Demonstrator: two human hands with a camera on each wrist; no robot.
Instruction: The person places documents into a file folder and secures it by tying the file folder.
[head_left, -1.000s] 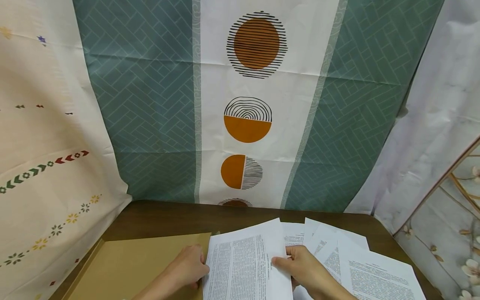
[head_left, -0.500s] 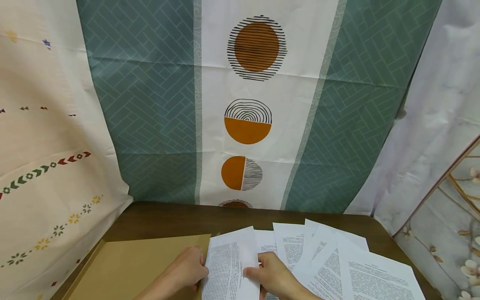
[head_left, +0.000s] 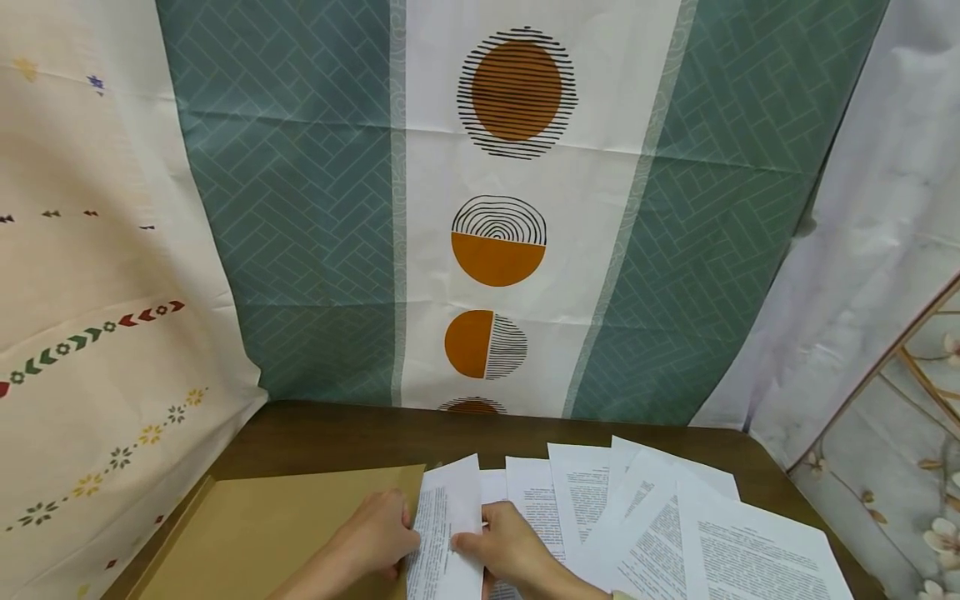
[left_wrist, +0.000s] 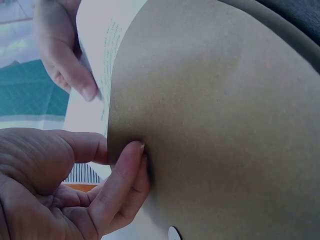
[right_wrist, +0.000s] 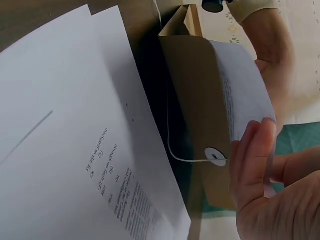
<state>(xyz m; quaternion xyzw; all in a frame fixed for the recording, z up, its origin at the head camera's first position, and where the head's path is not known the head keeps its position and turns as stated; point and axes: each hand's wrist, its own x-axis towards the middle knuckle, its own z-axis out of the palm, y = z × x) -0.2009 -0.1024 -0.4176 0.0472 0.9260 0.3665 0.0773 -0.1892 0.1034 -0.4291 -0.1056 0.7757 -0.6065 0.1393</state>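
A brown kraft paper envelope (head_left: pixel 277 517) lies at the left front of the table. My left hand (head_left: pixel 375 537) pinches its right edge, with thumb and fingers on opposite faces in the left wrist view. My right hand (head_left: pixel 510 546) grips a printed paper (head_left: pixel 446 500) by its right side; whether it is one sheet or more I cannot tell. The paper's left part lies within the envelope's mouth and only a narrow strip shows. In the right wrist view, a white round button (right_wrist: pixel 215 156) with a white string (right_wrist: pixel 172 145) sits on the envelope's flap.
Several printed sheets (head_left: pixel 757 542) lie fanned and overlapping on the right of the dark wooden table (head_left: pixel 337 425). A patterned cloth (head_left: pixel 487 167) hangs behind the table, with a cream cloth (head_left: pixel 112 333) on the left.
My right hand has moved left with the paper, which has gone further into the envelope. More of the loose sheets is uncovered. The left hand stays in place on the envelope's edge.
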